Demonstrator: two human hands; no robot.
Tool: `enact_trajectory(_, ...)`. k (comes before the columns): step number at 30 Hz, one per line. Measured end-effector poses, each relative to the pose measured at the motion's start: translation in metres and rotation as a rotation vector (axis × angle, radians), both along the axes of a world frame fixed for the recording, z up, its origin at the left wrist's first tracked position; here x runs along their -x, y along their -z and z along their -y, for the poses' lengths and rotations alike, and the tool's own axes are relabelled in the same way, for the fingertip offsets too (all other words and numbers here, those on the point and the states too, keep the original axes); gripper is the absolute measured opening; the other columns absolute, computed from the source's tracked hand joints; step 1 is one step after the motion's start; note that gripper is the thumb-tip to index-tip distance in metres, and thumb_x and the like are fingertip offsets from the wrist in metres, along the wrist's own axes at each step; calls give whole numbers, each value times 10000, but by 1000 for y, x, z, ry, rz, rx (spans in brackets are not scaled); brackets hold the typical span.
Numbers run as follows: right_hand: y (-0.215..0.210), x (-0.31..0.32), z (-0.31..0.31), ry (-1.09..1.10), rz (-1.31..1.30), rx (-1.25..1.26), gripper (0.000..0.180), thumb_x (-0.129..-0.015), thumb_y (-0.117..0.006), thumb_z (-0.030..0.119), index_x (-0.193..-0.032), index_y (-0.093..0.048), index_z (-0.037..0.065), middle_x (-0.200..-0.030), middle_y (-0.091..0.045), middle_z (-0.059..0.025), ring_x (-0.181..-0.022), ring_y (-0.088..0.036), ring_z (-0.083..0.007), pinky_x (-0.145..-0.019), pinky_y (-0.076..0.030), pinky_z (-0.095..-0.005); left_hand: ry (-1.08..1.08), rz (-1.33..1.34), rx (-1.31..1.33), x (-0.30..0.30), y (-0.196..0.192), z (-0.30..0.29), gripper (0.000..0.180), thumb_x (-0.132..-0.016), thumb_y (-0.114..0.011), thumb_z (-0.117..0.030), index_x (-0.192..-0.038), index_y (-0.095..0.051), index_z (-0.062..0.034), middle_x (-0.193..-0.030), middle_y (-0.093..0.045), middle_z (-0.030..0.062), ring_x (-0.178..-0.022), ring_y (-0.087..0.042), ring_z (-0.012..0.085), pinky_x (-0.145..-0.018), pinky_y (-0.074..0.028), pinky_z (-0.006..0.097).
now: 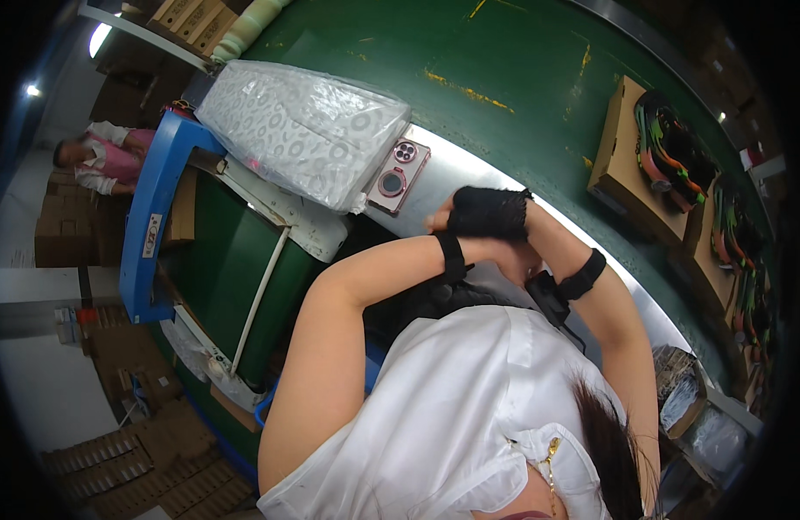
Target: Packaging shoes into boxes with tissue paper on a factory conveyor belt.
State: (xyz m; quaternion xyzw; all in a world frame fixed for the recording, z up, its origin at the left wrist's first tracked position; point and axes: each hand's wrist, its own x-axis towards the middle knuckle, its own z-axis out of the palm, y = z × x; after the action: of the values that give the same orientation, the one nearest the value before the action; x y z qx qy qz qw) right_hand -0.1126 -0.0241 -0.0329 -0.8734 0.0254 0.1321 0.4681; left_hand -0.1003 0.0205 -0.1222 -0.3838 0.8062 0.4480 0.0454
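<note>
My forearms cross in front of my chest. My right hand (486,213), in a black fingerless glove, lies over the left wrist; a few bent fingers show at its left side, the rest are hidden. Beneath the right wrist, my left hand (514,258) is bare, its fingers curled in beside a small black device (550,299) at the right forearm. What those fingers hold, if anything, is hidden. Black straps circle the left forearm (453,256) and the right forearm (583,276). A pink-framed phone (399,176) lies on the metal ledge, left of the gloved hand.
A plastic-wrapped grey patterned package (304,130) rests beside the phone. Beyond the metal edge runs a green conveyor belt (504,95) carrying open cardboard boxes (621,165) with dark, colourful-strapped goods. A blue-and-white machine frame (153,217) stands left. Another person (114,158) is in the background.
</note>
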Motion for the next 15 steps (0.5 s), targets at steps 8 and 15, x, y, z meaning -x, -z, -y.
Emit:
enact_trajectory(8, 15, 30, 64, 727, 309, -327, 359, -833, -489, 339, -1069, -552, 77, -963, -610, -59, -840, -583, -123, -727, -444, -248, -759, -1257, -610, -82, -94, 26, 205, -807, -479, -163, -834, -600, 1, -715, -583, 98, -682, -581, 192, -585, -473, 313)
enact_trajectory(15, 52, 39, -9, 669, 246, -463, 447, -785, -587, 278, -1125, -483, 8, -836, -620, -107, -759, -597, -161, -720, -454, -281, -1219, -2256, -632, -143, -89, 46, 142, -814, -473, -124, -816, -523, 9, -715, -463, 43, -652, -450, 161, -564, -408, 276)
